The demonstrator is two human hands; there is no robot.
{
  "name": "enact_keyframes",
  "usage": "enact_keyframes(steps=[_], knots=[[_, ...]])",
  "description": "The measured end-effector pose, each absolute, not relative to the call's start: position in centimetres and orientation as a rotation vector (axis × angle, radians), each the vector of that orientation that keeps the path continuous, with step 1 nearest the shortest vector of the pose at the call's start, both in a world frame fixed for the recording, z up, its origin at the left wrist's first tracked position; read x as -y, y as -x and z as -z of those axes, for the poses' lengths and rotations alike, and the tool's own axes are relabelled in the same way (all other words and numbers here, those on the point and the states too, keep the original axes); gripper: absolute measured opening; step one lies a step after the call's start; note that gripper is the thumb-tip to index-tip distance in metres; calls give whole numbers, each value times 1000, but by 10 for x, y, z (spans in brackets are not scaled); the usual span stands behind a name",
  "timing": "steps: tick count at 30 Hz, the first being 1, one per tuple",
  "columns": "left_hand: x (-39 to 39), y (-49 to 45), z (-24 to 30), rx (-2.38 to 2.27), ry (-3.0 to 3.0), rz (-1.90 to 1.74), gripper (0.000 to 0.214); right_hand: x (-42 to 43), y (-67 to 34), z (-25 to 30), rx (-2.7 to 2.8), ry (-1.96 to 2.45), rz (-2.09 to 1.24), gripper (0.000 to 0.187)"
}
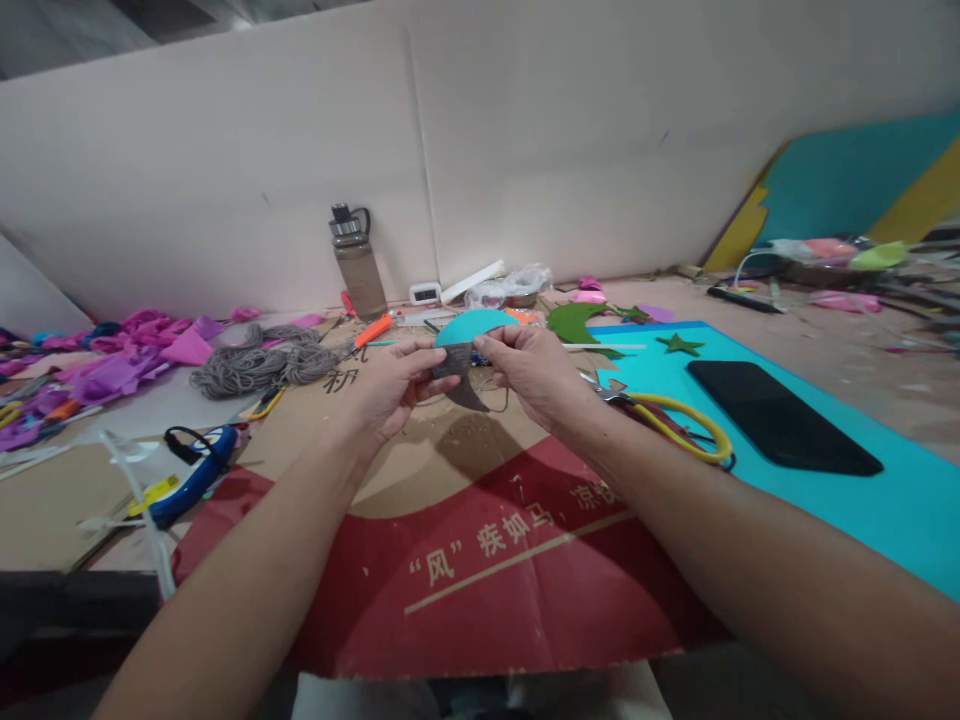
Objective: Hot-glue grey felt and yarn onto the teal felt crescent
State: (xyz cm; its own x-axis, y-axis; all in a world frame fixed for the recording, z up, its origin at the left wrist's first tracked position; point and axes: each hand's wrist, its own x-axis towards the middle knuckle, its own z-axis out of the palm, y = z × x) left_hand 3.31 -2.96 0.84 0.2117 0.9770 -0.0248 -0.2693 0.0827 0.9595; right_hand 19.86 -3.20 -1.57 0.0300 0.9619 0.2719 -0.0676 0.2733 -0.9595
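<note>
Turquoise piece (472, 324), edges pinched by left grip (399, 388) and right grip (537, 368), room above cardboard (409, 470).

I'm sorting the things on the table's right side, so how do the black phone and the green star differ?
The black phone is a long rectangle with rounded corners, while the green star has pointed arms. The phone is plainly the larger; the star is small beside it. The phone is black, the star green. Both lie on the bright blue sheet, apart from each other.
</note>
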Motion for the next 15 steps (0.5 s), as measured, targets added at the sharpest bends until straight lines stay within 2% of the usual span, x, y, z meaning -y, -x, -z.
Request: enact_keyframes(steps=[15], knots=[[33,-37,-11,-910,-967,-1173,13,34,-194,16,1243,966,-1023,26]])
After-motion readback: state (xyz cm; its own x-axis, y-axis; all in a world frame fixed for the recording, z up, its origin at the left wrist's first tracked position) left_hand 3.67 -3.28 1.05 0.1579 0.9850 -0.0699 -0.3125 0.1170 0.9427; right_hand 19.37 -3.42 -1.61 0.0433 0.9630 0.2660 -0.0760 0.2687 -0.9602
